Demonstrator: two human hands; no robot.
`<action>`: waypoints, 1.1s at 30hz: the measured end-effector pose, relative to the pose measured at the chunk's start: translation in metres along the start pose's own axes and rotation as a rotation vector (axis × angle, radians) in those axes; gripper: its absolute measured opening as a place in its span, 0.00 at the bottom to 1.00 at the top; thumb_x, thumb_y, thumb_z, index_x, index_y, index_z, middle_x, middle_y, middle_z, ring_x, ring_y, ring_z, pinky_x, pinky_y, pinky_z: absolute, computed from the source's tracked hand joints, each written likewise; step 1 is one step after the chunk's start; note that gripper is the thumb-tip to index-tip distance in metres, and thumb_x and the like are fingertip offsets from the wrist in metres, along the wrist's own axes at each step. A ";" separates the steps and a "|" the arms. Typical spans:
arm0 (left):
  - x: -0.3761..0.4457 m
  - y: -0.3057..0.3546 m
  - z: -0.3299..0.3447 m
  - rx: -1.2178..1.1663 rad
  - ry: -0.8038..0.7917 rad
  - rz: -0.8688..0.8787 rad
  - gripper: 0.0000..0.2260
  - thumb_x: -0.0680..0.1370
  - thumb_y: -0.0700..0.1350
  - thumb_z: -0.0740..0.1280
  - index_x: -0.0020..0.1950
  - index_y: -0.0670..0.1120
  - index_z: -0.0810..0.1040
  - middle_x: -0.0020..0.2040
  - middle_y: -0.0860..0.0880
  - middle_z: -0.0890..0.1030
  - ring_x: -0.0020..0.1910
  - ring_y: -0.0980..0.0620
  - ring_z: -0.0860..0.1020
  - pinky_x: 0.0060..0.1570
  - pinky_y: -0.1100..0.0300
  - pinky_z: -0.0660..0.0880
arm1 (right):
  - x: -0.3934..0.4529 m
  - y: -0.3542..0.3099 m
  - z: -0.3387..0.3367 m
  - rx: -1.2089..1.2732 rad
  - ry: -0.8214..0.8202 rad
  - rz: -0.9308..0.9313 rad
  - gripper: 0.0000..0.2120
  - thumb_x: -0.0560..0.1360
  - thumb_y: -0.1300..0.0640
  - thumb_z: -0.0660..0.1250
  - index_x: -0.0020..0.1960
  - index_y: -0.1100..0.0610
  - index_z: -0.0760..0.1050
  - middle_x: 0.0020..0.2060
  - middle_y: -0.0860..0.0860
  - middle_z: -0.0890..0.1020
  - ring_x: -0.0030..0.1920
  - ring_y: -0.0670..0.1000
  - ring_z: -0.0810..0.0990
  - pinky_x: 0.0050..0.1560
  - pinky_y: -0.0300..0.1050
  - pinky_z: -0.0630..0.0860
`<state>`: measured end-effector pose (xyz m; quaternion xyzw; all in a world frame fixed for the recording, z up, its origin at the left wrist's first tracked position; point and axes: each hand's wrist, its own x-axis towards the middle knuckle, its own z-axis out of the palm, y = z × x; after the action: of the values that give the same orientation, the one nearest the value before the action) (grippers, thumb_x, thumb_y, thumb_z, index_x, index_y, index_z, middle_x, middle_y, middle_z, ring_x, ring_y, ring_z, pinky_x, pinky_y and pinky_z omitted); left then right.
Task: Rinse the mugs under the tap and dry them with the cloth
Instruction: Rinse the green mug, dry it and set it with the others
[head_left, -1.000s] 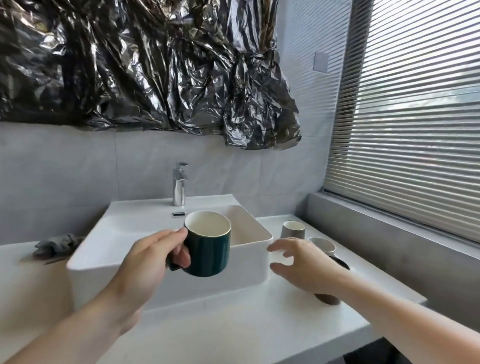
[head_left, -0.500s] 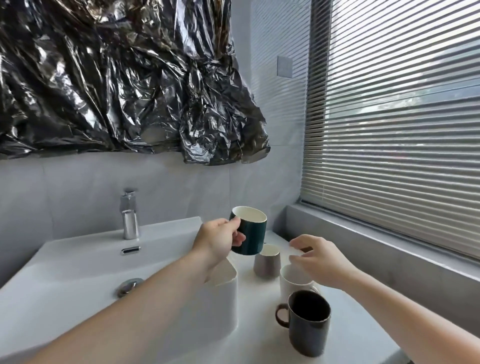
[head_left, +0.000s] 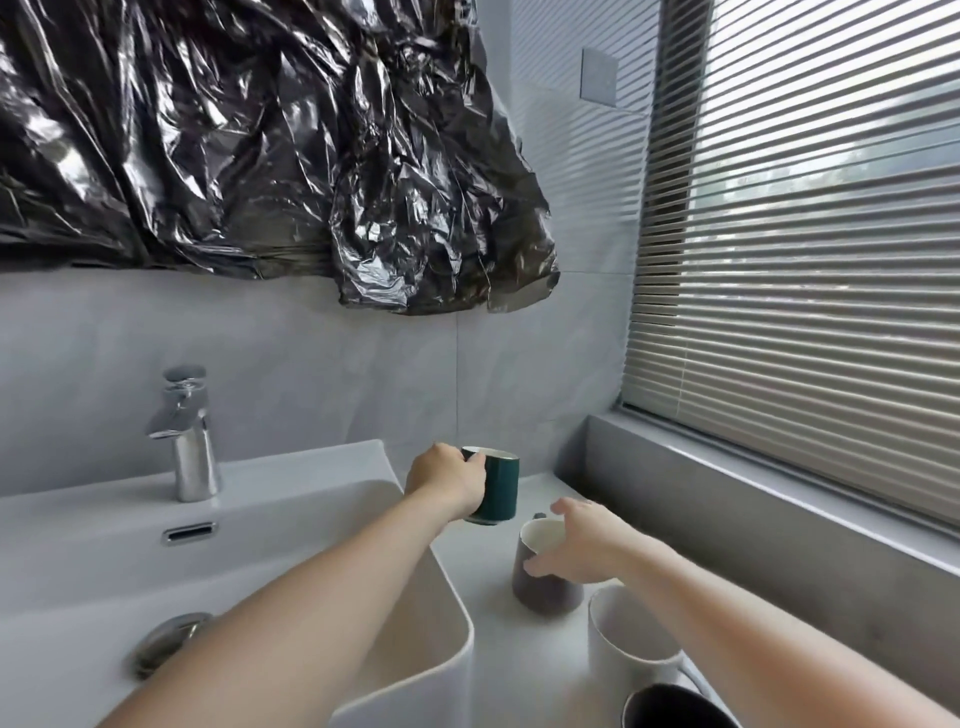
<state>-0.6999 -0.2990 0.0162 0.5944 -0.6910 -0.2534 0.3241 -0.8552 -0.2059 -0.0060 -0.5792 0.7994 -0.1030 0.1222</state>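
My left hand (head_left: 447, 480) grips the handle of a dark green mug (head_left: 497, 488) and holds it upright low over the counter, to the right of the sink and at the back. My right hand (head_left: 582, 543) wraps its fingers around a grey-brown mug (head_left: 540, 592) with a white inside that stands on the counter. A white mug (head_left: 623, 660) stands nearer to me, and a black mug (head_left: 670, 709) shows at the bottom edge. The chrome tap (head_left: 187, 441) stands at the back of the white sink (head_left: 431, 613); no water runs. The cloth is out of view.
The white counter (head_left: 519, 644) runs right of the sink to a grey window ledge (head_left: 753, 499) under slatted blinds. Crumpled silver foil (head_left: 260, 156) hangs on the wall above. The sink drain (head_left: 166, 642) lies at the lower left.
My view has swung right. My left hand has carried the green mug from over the sink down to the counter's back. My right hand has dropped onto the grey-brown mug.
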 end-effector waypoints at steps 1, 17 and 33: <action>0.006 -0.002 0.005 0.050 0.009 0.007 0.19 0.83 0.54 0.62 0.55 0.40 0.84 0.55 0.41 0.85 0.56 0.39 0.82 0.53 0.53 0.78 | 0.006 -0.001 0.001 -0.035 -0.026 0.007 0.40 0.71 0.35 0.73 0.77 0.52 0.66 0.72 0.50 0.72 0.69 0.54 0.75 0.65 0.49 0.76; 0.031 -0.021 0.053 0.362 -0.099 -0.058 0.17 0.82 0.53 0.64 0.63 0.42 0.80 0.63 0.42 0.82 0.60 0.41 0.80 0.50 0.56 0.74 | 0.053 0.026 -0.001 -0.076 -0.133 -0.078 0.20 0.77 0.59 0.63 0.67 0.51 0.81 0.62 0.49 0.79 0.64 0.57 0.80 0.48 0.41 0.76; 0.008 -0.009 0.039 0.183 -0.395 -0.170 0.06 0.74 0.43 0.69 0.46 0.42 0.84 0.44 0.47 0.89 0.46 0.45 0.88 0.52 0.50 0.85 | 0.047 0.074 0.006 0.139 0.092 -0.100 0.31 0.76 0.47 0.72 0.77 0.46 0.69 0.73 0.47 0.68 0.69 0.52 0.75 0.62 0.43 0.74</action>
<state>-0.7238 -0.3095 -0.0153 0.6163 -0.7084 -0.3276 0.1048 -0.9341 -0.2284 -0.0375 -0.6031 0.7652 -0.1905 0.1199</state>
